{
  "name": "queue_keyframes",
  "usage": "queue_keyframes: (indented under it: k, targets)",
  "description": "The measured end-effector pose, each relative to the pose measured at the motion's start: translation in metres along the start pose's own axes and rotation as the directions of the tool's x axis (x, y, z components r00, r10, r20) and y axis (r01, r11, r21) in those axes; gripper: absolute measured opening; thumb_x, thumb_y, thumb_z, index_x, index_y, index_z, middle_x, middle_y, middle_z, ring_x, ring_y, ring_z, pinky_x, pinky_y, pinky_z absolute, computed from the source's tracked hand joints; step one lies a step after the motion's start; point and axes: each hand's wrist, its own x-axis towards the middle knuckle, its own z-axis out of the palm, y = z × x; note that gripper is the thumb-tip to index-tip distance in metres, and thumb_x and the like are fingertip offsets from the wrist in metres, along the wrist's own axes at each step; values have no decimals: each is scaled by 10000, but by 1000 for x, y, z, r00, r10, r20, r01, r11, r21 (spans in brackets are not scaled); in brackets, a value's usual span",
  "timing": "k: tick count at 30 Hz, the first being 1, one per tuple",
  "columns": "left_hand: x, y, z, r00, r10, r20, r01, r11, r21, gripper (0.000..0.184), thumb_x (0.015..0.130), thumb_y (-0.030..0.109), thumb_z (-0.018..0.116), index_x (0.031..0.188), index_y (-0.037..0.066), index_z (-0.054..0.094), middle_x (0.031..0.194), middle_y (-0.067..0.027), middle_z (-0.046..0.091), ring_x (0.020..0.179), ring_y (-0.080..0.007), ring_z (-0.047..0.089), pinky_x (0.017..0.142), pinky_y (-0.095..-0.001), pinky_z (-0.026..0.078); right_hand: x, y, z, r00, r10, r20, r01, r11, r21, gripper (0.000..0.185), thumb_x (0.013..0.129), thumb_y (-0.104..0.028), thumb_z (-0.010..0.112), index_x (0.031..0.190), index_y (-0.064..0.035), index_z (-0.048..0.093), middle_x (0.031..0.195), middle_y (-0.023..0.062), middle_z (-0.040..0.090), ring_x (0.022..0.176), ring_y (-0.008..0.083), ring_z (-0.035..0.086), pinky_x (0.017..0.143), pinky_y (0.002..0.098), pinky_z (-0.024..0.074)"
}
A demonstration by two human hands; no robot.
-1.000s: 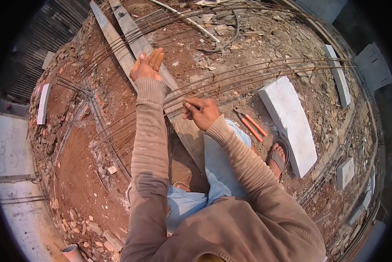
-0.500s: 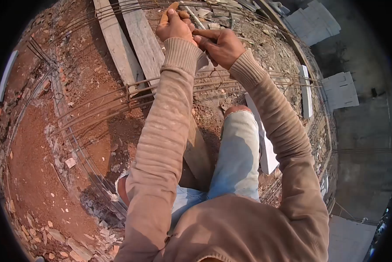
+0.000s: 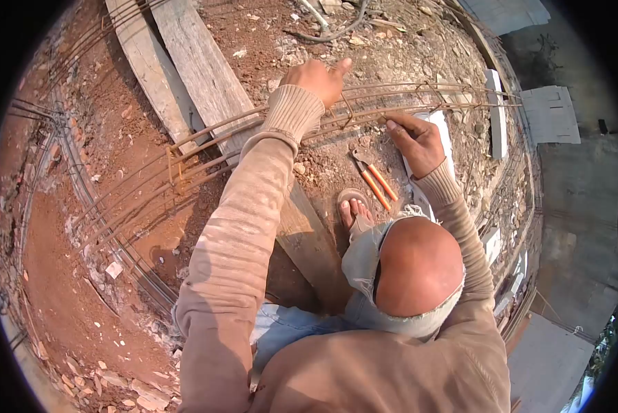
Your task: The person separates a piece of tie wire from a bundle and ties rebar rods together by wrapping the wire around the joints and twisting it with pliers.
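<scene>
Here's the rusty brown cage of thin steel rods (image 3: 216, 129), running from the near left across to the far right, over a long grey-brown wooden plank (image 3: 202, 65). The left hand (image 3: 314, 81) is right at the rods, beside a bent steel stirrup (image 3: 349, 110); its thumb side points right, but its fingers are mostly hidden, so I can't tell whether it grips. Over to the right, the right hand (image 3: 419, 143) has thumb and forefinger brought together at the cage's near edge; whether anything thin sits between them, I can't make out.

Now, how does it handle? Stiff, I'd judge, yet springy over that length, awkward rather than crushing in weight, with rust giving rough purchase. The sound hold looks to be the long rods just beside a stirrup, where they should flex least; mind the wire ends.

Moving outward: orange-handled metal pincers (image 3: 382, 182) lie on the ground near the right hand, a sandalled foot (image 3: 354, 212) nearer. A white slab (image 3: 446, 134) shows behind the right hand, and reddish soil (image 3: 54, 261) spreads out left.
</scene>
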Motion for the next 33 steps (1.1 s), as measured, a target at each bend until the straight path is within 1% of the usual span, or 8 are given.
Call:
queue_keyframes:
  k: [2,8,10,13,18,28,30,33]
  targets:
    - [14,-23,34,994,-102,-39,106,985,134,845,936,737,334,753,10,723,697,-124,674,715,-259,702,710,-390,562,-28,54,13,964,263,46,-267,958,106,220,934,-97,613,1073,50,699,796,60,716,722,114,630,691,262,512]
    - [39,-4,58,948,-261,182,176,906,384,801,891,759,438,696,12,649,643,-110,651,656,-235,684,615,-389,554,-38,111,46,945,274,180,-323,871,371,210,931,-106,645,1058,49,709,768,54,695,713,85,597,668,248,485]
    - [49,-4,75,861,-282,423,330,943,-43,658,878,664,594,679,37,619,594,-55,610,565,-154,622,505,-311,491,-27,117,46,948,245,201,-296,910,290,201,930,-106,649,1056,37,714,773,60,704,713,86,610,660,246,487]
    - [44,16,69,792,-449,414,510,859,-44,551,862,560,696,665,53,608,575,-14,585,508,-93,545,461,-244,420,-19,124,57,942,239,234,-323,838,440,205,935,-148,637,1020,16,723,751,76,703,682,120,627,639,287,497]
    - [41,9,79,842,-486,234,464,874,142,576,816,607,718,646,64,627,521,9,547,439,-93,485,427,-284,371,-14,106,70,875,379,301,-480,592,648,193,955,-141,630,1069,0,694,726,53,678,432,82,514,363,246,379]
    - [25,11,80,856,-500,130,494,866,82,536,757,545,805,641,36,687,535,-29,606,480,-108,547,449,-286,408,8,99,108,922,369,116,-283,438,853,185,972,-157,598,1007,-25,724,692,23,669,598,45,523,536,237,423]
    - [21,9,91,903,-428,-37,423,901,-93,477,763,473,829,692,13,727,581,-47,654,491,-101,565,464,-283,439,10,103,114,902,407,143,-323,418,849,198,960,-180,621,1021,-19,717,714,49,682,579,68,546,531,277,436]
    - [18,-10,105,935,-331,-127,303,932,-197,445,750,430,850,737,-3,751,606,-44,679,492,-95,576,481,-275,467,16,125,116,965,253,74,-239,726,645,184,919,-172,627,961,-9,703,721,121,686,595,190,629,565,380,481]
